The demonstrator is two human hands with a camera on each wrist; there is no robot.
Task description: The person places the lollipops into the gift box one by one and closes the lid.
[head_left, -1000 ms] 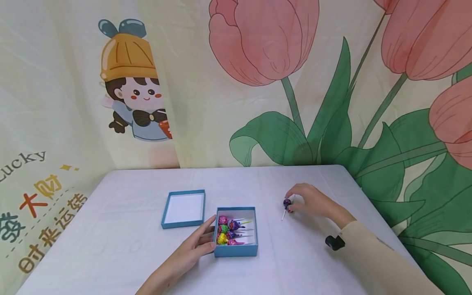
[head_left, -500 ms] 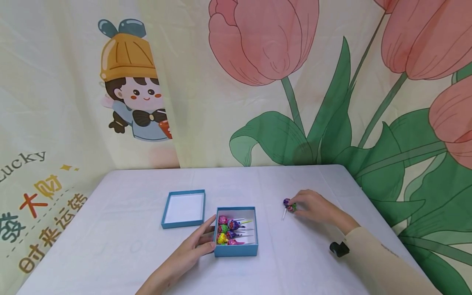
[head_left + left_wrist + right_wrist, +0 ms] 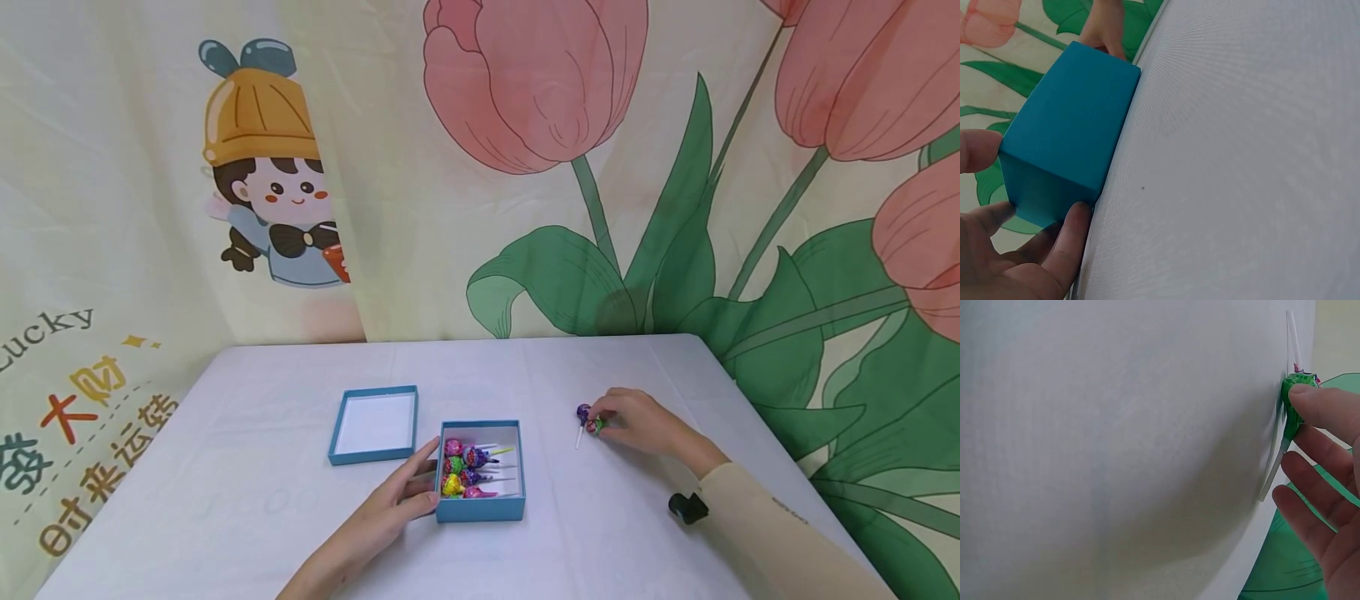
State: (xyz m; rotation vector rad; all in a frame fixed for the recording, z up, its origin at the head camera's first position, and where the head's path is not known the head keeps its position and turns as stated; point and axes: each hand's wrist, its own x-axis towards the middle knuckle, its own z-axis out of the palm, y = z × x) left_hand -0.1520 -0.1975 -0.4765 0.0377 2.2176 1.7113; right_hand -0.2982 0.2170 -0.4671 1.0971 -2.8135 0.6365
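A blue open box (image 3: pixel 480 510) holds several wrapped lollipops (image 3: pixel 471 475) in pink, green, yellow and purple, their sticks pointing right. My left hand (image 3: pixel 393 504) rests against the box's left wall; in the left wrist view its fingertips touch the blue side (image 3: pixel 1047 187). Right of the box, my right hand (image 3: pixel 641 422) pinches a green-wrapped lollipop (image 3: pixel 1294 406) between thumb and index finger, the other fingers loosely bent. Its white stick slants toward the table. A purple lollipop (image 3: pixel 582 411) lies right beside it, its stick toward me.
The blue-rimmed lid (image 3: pixel 373 459) lies inside up, behind and left of the box. A white cloth covers the table (image 3: pixel 262 500). Behind it hangs a backdrop (image 3: pixel 405 208) printed with tulips and a cartoon figure.
My right hand has shifted slightly right and lower, from over the purple lollipop onto the green one, uncovering the purple one. Left hand, box and lid have stayed put.
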